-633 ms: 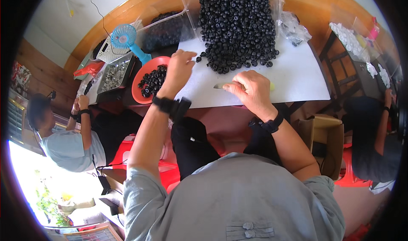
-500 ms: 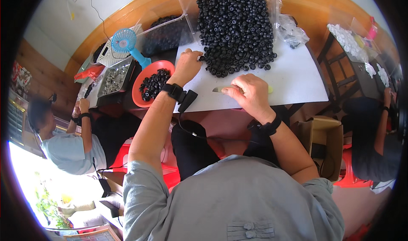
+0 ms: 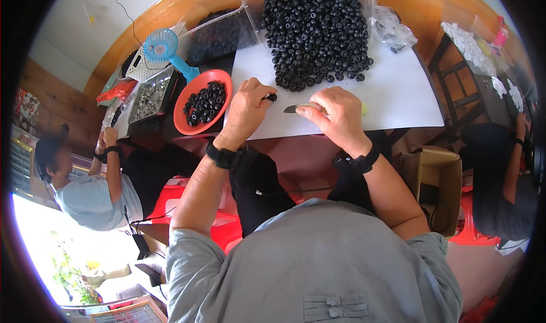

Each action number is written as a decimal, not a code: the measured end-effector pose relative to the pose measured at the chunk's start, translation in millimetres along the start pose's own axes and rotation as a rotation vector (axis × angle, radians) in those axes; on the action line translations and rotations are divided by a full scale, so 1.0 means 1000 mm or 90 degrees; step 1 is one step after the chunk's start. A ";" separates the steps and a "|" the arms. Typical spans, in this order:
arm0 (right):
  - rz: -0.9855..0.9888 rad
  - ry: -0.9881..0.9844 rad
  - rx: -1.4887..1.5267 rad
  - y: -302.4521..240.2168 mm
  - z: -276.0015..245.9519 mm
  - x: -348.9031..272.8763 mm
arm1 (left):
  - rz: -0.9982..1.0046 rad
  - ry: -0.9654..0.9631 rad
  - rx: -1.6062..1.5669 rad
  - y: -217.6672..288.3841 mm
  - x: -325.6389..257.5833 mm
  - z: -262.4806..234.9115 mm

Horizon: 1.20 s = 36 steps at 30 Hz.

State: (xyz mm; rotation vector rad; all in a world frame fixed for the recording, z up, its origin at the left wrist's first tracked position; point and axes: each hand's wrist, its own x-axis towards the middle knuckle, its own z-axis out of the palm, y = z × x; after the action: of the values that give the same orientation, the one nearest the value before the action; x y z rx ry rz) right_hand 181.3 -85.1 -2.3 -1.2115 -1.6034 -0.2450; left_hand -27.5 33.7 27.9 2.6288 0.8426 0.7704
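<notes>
My left hand (image 3: 248, 108) pinches a small round black part (image 3: 271, 97) between thumb and fingertips, just above the white tabletop (image 3: 398, 104). In my right hand (image 3: 339, 117) is a small knife with a yellow-green handle end (image 3: 364, 108). Its short blade (image 3: 291, 109) points left toward the black part, a little apart from it. Beyond both hands lies a big heap of the same black ring-like parts (image 3: 315, 33). To the left of my left hand, an orange-red bowl (image 3: 180, 113) holds more of them.
A blue fan (image 3: 162, 45), a metal tray (image 3: 136, 117) of small clear pieces and a white basket (image 3: 139, 70) stand at the left. A plastic bag (image 3: 392, 30) lies right of the heap. A cardboard box (image 3: 432, 180) is below right. One person sits at each side.
My left hand has drawn back from the heap's edge toward me, carrying one black part closer to the knife. My right hand keeps its hold on the knife and has barely moved.
</notes>
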 end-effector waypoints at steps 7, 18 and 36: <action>0.012 -0.011 -0.012 -0.001 0.001 0.001 | -0.085 0.154 -0.036 0.006 -0.026 0.006; 0.011 -0.012 -0.015 -0.004 -0.001 0.000 | 0.001 0.172 0.139 -0.008 -0.009 0.016; -0.017 -0.023 -0.058 -0.011 -0.007 0.002 | -0.161 0.108 -0.373 0.023 -0.031 0.002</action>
State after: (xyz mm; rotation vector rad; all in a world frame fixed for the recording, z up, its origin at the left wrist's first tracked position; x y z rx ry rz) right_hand 176.5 -94.0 6.5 -1.2699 -1.6563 -0.3174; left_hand -37.2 -3.4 23.4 1.9272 0.8177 0.9968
